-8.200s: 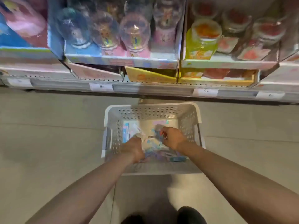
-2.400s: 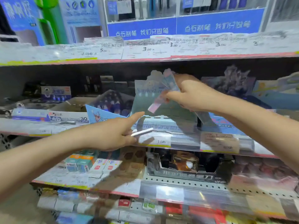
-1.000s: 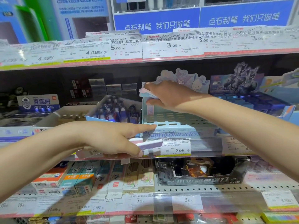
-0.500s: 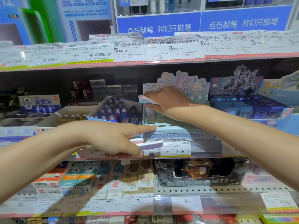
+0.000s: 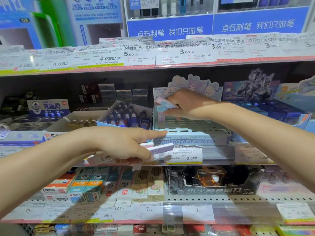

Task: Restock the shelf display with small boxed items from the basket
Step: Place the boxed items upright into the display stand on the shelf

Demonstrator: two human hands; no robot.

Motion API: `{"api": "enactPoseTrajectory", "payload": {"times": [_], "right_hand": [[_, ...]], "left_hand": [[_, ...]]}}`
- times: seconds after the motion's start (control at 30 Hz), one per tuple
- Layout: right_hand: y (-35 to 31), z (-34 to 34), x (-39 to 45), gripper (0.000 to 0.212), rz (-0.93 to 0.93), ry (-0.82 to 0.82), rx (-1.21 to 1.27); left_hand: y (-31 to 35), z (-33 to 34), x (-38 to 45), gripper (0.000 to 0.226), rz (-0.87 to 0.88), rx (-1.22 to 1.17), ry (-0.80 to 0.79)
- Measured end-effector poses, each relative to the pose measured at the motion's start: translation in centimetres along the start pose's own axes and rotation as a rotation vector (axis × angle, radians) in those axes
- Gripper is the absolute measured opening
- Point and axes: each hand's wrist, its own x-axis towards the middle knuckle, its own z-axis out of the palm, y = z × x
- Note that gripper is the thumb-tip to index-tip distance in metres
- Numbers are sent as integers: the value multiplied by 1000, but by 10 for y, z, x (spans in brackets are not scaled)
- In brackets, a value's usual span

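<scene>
- Your right hand [image 5: 185, 104] is reaching over the pale blue display tray [image 5: 190, 135] on the middle shelf, its fingers and thumb curling round a few small pastel boxes [image 5: 164, 105] at the tray's 10 o'clock corner.
- Those boxes are tilting over the slotted grid, just in front of the cartoon-character header card [image 5: 192, 84] standing at the tray's 12 o'clock edge.
- Your left hand [image 5: 124, 143] is hovering at 8 o'clock of the tray, index finger pointing straight out toward the tray's front lip, nearly touching it.
- Your thumb and lower fingers are pinching more long slim boxes [image 5: 158, 149], lilac and pink, lying level below that index finger.
- Those boxes are sitting just in front of a price label reading 2.0 [image 5: 185, 155] on the shelf rail.
- At 9 o'clock of the tray, an open carton of blue-and-white items [image 5: 126, 114] is leaning beside it.
- The 2 hands are well apart, each gripping its own boxes.
</scene>
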Motion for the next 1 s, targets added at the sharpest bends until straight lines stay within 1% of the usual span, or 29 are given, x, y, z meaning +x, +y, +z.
{"api": "enactPoseTrajectory", "payload": {"times": [0.07, 0.1, 0.13, 0.17, 0.2, 0.23, 0.33, 0.4, 0.47, 0.57, 0.67, 0.73, 0.83, 0.9, 1.0], "right_hand": [[3, -6, -3, 31, 3, -17, 174], [3, -8, -8, 28, 0, -32, 265], [3, -9, -12, 27, 3, -52, 362], [2, -11, -17, 30, 4, -83, 450], [1, -13, -22, 36, 4, -124, 518], [1, -14, -25, 41, 7, -173, 571], [-1, -15, -34, 43, 44, -314, 678], [-4, -16, -37, 40, 59, -361, 753], [-6, -15, -40, 36, -1, -367, 829], [-9, -15, -42, 24, -59, -353, 877], [-11, -15, -43, 10, -45, -335, 878], [-11, -16, -44, 9, -42, -331, 846], [-12, -16, -44, 10, -56, -350, 825], [-14, -15, -45, 14, -47, -354, 863], [-13, -19, -49, 24, 65, -283, 922]], "left_hand": [[-3, 3, -1, 63, 28, -92, 23], [-1, 4, -3, 56, 61, -120, 73], [0, 6, -4, 45, 93, -155, 138], [1, 7, -6, 31, 117, -192, 198], [2, 9, -7, 20, 128, -231, 248], [3, 10, -8, 14, 135, -291, 283], [8, 15, -9, 17, 144, -490, 351], [10, 17, -7, 21, 123, -607, 416], [11, 18, -4, 24, 107, -737, 457], [13, 21, -1, 24, 131, -851, 446], [15, 22, 0, 26, 159, -869, 418], [15, 22, 0, 26, 168, -840, 430], [17, 23, 0, 26, 180, -743, 481], [17, 24, 0, 25, 186, -722, 532], [15, 23, -1, 17, 186, -753, 616]]}}
